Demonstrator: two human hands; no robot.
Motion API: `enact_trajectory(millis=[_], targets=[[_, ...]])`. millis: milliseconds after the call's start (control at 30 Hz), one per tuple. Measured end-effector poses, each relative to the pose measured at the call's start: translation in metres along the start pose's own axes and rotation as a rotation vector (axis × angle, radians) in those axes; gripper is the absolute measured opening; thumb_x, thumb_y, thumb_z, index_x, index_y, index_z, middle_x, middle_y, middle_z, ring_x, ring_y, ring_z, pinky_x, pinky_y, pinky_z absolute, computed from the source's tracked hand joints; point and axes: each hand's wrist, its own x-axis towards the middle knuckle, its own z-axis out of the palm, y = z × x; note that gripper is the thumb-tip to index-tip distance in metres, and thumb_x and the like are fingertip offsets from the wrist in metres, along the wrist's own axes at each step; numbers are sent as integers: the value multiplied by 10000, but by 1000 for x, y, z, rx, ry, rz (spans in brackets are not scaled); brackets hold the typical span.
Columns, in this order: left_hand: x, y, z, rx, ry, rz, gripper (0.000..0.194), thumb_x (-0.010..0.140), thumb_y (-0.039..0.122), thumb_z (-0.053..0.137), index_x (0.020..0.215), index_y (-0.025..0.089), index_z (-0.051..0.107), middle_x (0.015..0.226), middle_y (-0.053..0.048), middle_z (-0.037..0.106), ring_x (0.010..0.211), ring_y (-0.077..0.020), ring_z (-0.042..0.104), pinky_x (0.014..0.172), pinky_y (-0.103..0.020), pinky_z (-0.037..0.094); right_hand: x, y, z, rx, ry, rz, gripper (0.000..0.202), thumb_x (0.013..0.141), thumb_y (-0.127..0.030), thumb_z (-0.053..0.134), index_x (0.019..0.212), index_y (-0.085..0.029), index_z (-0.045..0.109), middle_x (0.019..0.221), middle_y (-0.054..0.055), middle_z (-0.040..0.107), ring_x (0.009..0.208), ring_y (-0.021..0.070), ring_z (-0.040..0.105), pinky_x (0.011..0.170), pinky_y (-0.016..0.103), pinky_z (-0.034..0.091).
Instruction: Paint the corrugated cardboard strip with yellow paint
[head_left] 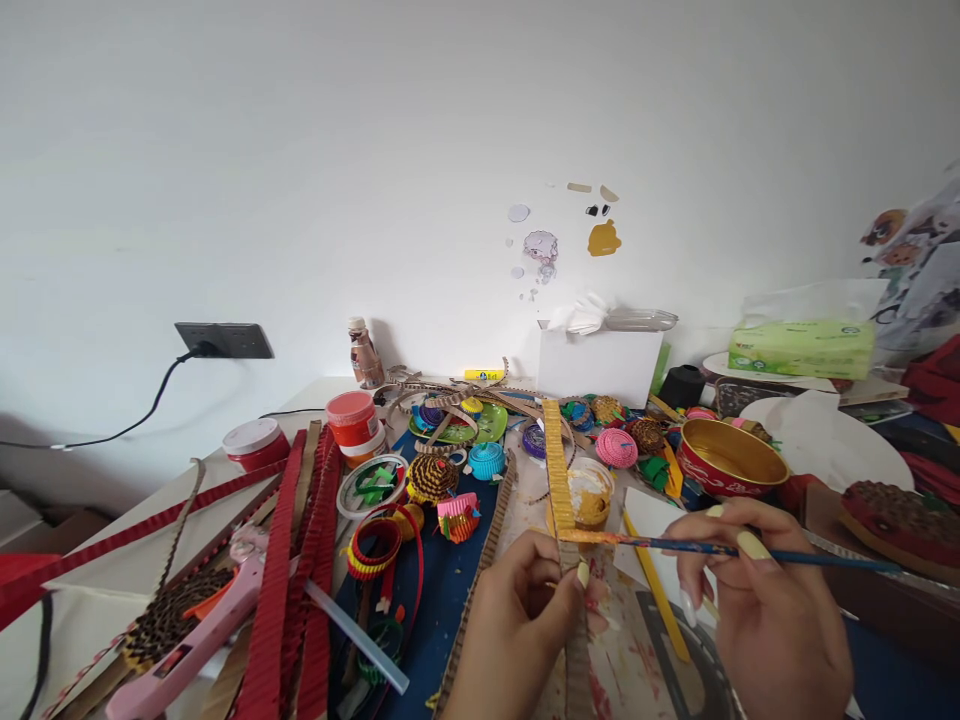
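My left hand (517, 620) pinches a strip of corrugated cardboard (556, 465). The strip's far part is coated in golden yellow paint, while its near end below my fingers is bare brown. In my right hand (772, 600) is a thin blue paintbrush (697, 548), held nearly level. Its yellow-wet tip touches the strip just above my left thumb. Behind the strip stands an open paint jar (591, 490) with yellow paint inside. A yellow pencil-like stick (656, 585) lies on the surface between my hands.
Red corrugated strips (281, 570) and a pink glue gun (199, 635) with a clear glue stick lie at left. Coiled paper pieces (433, 478) crowd the middle. A gold-lined red bowl (731, 462) and tissue pack (802, 345) stand at right.
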Motion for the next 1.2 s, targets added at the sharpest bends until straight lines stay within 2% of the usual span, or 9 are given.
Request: enact_trajectory(millis=[300, 600, 1000, 1200], targets=[[0, 0, 1, -18, 14, 8, 253, 676, 329, 750, 675, 167, 556, 607, 25, 645, 582, -116, 639, 540, -187, 469, -2, 3, -4, 19, 16, 14, 68, 837, -277, 504, 887, -247, 539, 667, 14, 659, 404, 124, 514, 395, 256, 426], [0, 1, 1, -8, 11, -4, 275, 672, 346, 750, 676, 166, 542, 612, 27, 648, 550, -104, 624, 546, -191, 468, -1, 1, -2, 11, 69, 39, 82, 826, -296, 524, 881, -237, 540, 656, 16, 653, 407, 124, 507, 388, 258, 413], [0, 2, -1, 23, -5, 4, 280, 697, 349, 727, 683, 179, 505, 632, 4, 703, 491, -102, 617, 555, -205, 457, 0, 2, -2, 11, 76, 41, 74, 802, -268, 550, 855, -218, 536, 645, 10, 637, 409, 119, 504, 388, 254, 412], [0, 2, -2, 46, -9, 1, 295, 704, 360, 718, 689, 181, 484, 649, -5, 714, 506, -110, 637, 568, -202, 451, -1, 1, -3, -24, 89, 40, 44, 818, -278, 543, 844, -243, 542, 657, -5, 634, 405, 120, 496, 387, 263, 409]])
